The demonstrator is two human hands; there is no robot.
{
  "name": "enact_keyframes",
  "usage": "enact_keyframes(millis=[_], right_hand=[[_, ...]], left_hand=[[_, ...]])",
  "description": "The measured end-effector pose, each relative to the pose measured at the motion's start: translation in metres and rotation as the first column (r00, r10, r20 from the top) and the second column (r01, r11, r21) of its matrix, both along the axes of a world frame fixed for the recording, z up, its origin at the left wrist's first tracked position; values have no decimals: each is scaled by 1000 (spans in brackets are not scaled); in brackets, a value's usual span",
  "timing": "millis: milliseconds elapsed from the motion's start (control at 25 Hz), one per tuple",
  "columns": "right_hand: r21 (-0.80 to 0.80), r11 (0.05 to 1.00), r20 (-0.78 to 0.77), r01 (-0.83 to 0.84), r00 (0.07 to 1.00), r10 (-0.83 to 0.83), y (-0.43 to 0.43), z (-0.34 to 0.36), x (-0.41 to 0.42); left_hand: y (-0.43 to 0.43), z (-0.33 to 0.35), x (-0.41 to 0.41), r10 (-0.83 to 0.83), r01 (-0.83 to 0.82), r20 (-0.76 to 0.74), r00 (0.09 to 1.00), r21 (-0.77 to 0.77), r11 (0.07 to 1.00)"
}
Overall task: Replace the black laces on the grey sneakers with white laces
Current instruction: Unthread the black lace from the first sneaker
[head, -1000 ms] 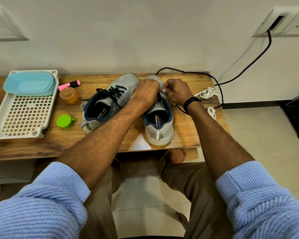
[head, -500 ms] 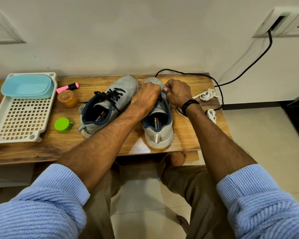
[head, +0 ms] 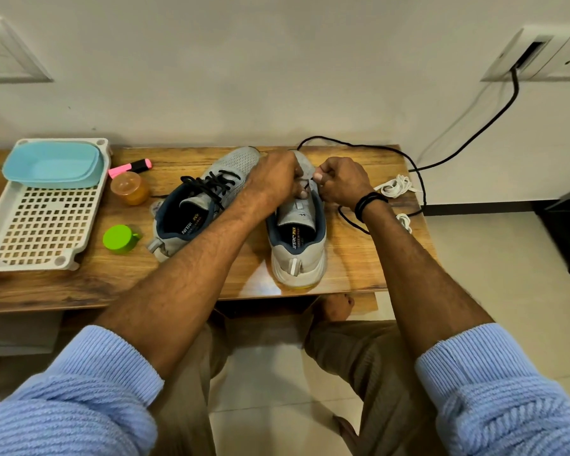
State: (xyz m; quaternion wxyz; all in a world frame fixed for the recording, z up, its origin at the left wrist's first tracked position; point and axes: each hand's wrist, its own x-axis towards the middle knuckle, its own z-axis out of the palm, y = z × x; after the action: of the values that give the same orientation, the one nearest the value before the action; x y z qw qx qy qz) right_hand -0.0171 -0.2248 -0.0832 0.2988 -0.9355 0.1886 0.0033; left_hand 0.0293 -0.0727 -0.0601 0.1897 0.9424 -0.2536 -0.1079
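Left hand (head: 273, 182) is curled round the upper of the grey sneaker (head: 298, 251) standing heel toward the person, and the right hand (head: 343, 182) pinches a bit of black lace (head: 305, 185) at its eyelets. Just left of that sneaker sits the second sneaker (head: 191, 218), laced up in black; white laces (head: 396, 187) lie bundled on the counter (head: 349, 258) to its right.

The room is bright with soft, even light. A shiny white patch of glare sits on the brown wooden desk (head: 260, 287) near its front edge. Shadows are faint. The wide lens bends the edges, so the white wall socket (head: 553, 57) leans.
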Motion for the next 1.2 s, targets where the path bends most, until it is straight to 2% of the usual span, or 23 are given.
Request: enact_keyframes(millis=[40, 120, 200, 240, 320, 440, 520, 680, 800, 840, 880, 960, 1000, 1040, 1200], right_hand=[[9, 1000, 1, -2, 1000, 2, 0, -1, 0], [18, 1000, 2, -3, 1000, 3, 0, -2, 1], [9, 1000, -7, -11, 1000, 11, 1, -2, 3], [5, 1000, -11, -12, 1000, 12, 1, -2, 3], [9, 1000, -17, -14, 1000, 14, 2, -1, 3], [-2, 1000, -26, -27, 999, 27, 4, 2, 2], [-9, 999, -31, -36, 999, 36, 5, 3, 2], [11, 999, -6, -43, 999, 43, 6, 4, 2], [16, 998, -9, -57, 998, 57, 6, 5, 3], [17, 998, -15, -60, 998, 60, 6, 5, 3], [26, 998, -18, -61, 998, 61, 5, 4, 4], [60, 996, -11, -60, 998, 60, 4, 3, 4], [71, 996, -7, -59, 998, 60, 3, 3, 4], [73, 995, -5, -65, 998, 65, 3, 3, 4], [107, 993, 17, -54, 999, 52, 5, 2, 4]], left_hand=[[2, 2, 0, 16, -16, 1, 1000, 35, 999], [2, 5, -7, 14, -26, 130, 991, 88, 996], [-4, 4, -15, 35, -41, 203, 979, 29, 999], [-7, 3, -18, 55, -53, 164, 985, -17, 998], [-10, -2, -17, 81, -81, 58, 995, -4, 997], [-13, -2, -19, 31, -34, 14, 999, 206, 978], [-15, -2, -16, 26, -12, -49, 998, 257, 966], [-11, 4, -7, 118, -90, -237, 964, 129, 988], [-12, 8, -9, 266, -268, -120, 957, -6, 963], [-13, 12, -14, 323, -331, -100, 941, -69, 941], [-13, 15, -16, 371, -390, -144, 917, -133, 911], [-18, 14, -22, 419, -562, -428, 801, -297, 772], [-21, 12, -27, 403, -640, -559, 725, -328, 695], [-24, 10, -35, 383, -693, -645, 661, -329, 641], [-31, -4, -44, 375, -798, -758, 533, -304, 520]])
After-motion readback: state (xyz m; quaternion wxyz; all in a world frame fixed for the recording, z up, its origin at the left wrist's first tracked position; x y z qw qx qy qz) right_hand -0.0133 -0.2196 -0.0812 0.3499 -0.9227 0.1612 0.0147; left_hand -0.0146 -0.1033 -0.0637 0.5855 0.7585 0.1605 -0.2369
